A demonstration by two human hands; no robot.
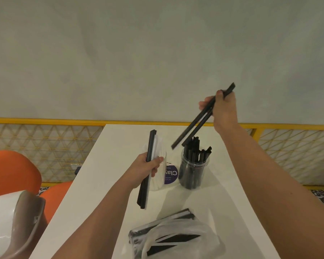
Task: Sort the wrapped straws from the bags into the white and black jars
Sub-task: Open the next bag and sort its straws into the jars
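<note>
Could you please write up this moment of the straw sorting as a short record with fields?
left hand: grips a mixed bundle of black and white straws, held roughly upright in front of the white jar
right hand: pinches two black straws, raised and slanted above the black jar
black jar: stands on the table, holds many black straws
white jar: purple label, partly hidden behind the left hand
bag: lies on the near part of the table, black and white straws inside
</note>
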